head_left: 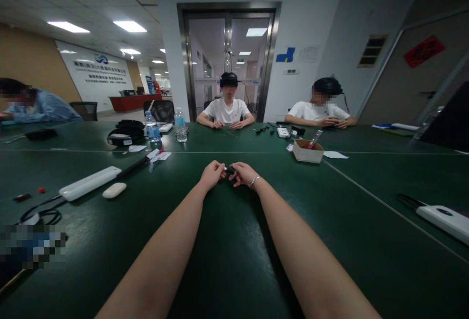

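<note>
Both my arms stretch forward over the dark green table (234, 241). My left hand (212, 174) and my right hand (244, 174) meet at the table's middle. Between their fingertips they pinch a small dark object (229, 169), too small to identify. A thin bracelet (255, 180) circles my right wrist. Both hands rest low, at or just above the table top.
A long white device (90, 182) and a white oval case (114, 190) lie to the left, with cables (40, 215). A cardboard box (308, 151) stands to the right, a white device (445, 220) at far right. Two water bottles (180, 125) stand behind. Two people sit across, another at far left.
</note>
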Demonstrator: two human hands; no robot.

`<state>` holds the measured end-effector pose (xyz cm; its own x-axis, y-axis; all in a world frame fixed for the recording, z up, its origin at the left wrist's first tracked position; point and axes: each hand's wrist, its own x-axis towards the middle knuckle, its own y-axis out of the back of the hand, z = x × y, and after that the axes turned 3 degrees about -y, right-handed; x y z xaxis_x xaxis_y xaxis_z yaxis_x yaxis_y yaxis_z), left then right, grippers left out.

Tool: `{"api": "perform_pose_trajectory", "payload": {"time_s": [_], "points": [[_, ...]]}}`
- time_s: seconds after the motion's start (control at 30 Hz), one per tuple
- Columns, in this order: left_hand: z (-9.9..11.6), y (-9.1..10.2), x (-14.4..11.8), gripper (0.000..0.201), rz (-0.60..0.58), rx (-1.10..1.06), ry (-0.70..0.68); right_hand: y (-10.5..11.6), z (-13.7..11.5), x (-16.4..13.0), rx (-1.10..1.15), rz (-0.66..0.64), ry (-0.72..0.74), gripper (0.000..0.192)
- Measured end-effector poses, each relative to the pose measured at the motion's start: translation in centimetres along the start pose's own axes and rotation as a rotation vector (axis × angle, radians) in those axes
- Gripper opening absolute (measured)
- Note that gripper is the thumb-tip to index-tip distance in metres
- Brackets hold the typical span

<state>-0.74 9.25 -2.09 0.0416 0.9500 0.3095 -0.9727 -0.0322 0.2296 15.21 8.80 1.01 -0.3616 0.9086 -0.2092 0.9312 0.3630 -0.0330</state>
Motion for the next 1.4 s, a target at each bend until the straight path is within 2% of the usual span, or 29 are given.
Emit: {"api": "perform_pose_trajectory", "payload": {"time_s": [0.03,0.13,0.27,0.33,0.43,0.53,0.7,0.8,0.93,1.03,1.17,1.27,1.4], "points": [[0.1,0.0,0.0,0.021,0.004,-0.001,0.002,0.0,0.0,0.0,0.008,-0.004,0.012,0.009],[0.1,0.0,0.0,0.02,0.009,-0.006,0.004,0.2,0.1,-0.1,0.083,0.007,0.05,0.028],[-0.1,0.1,0.1,0.02,0.002,-0.004,-0.002,0.0,0.0,0.0,0.079,0.046,0.004,0.014],[-0.3,0.1,0.2,0.021,0.002,0.002,0.0,-0.2,0.0,0.1,0.018,0.062,-0.014,0.017],[-0.4,0.1,0.3,0.021,0.008,0.013,0.012,-0.2,-0.1,0.0,-0.007,0.061,0.019,0.007],[-0.4,0.1,0.3,0.022,0.008,0.006,0.009,0.1,0.0,-0.1,0.058,0.046,0.062,0.021],[-0.6,0.1,0.3,0.023,-0.002,0.017,-0.002,0.1,0.1,0.1,-0.001,0.046,0.006,0.013],[-0.7,0.1,0.3,0.024,0.004,0.023,0.007,0.1,0.1,0.2,-0.036,0.027,0.023,0.007],[-0.5,0.1,0.3,0.024,0.007,0.028,0.007,0.1,0.1,0.1,0.013,0.009,0.057,0.021],[-0.3,0.0,0.2,0.024,0.014,0.021,-0.002,0.2,0.2,0.2,0.01,0.036,0.025,0.012],[0.0,0.1,0.1,0.024,0.02,-0.025,-0.006,0.2,0.6,0.5,-0.016,0.01,0.043,0.011],[0.3,0.1,-0.1,0.025,0.017,-0.058,-0.017,0.0,0.9,0.6,-0.097,0.024,0.086,0.016],[0.8,0.1,-0.4,0.028,-0.012,0.035,-0.039,-0.8,1.4,0.9,-0.379,0.17,0.159,0.02]]}}
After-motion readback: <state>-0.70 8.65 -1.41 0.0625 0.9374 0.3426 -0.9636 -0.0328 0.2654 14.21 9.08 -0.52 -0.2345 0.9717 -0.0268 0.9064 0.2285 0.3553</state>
